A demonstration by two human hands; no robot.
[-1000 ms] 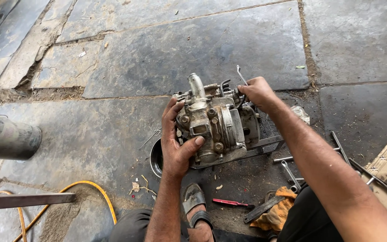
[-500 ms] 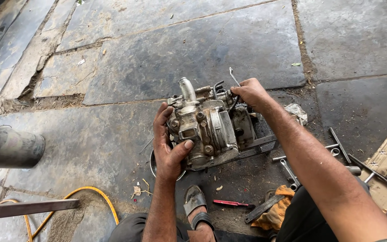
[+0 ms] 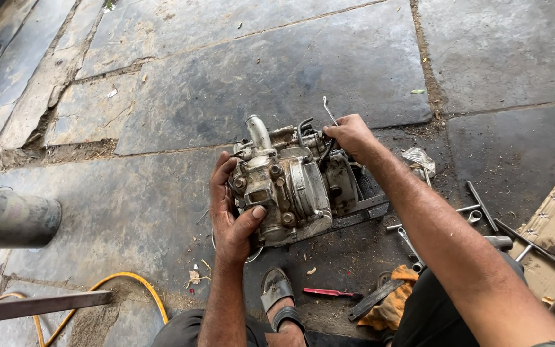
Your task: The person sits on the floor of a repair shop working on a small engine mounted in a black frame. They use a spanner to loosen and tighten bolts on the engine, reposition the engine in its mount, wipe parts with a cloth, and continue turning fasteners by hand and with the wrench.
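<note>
**A:** Engine [image 3: 297,186] sat on the stone floor [image 3: 239,71], just in front of the person's sandalled foot [image 3: 279,297], on what looked like a dark metal frame [image 3: 361,212]. Left hand [image 3: 234,212] was clamped on its near-left side, thumb hooked over the lower casing.

**B:** And the other one?

**A:** Right hand [image 3: 349,133] was at the top far corner, fingers closed around something small by the hoses. Couldn't tell exactly what, maybe the thin bent wire [image 3: 329,110] sticking up there.

**B:** Tools?

**A:** Wrenches [image 3: 476,209] were scattered to the right, a red-handled tool [image 3: 329,293] beside the foot, an orange rag [image 3: 393,305] near the knee, and a yellow hose [image 3: 130,286] off left.
</note>
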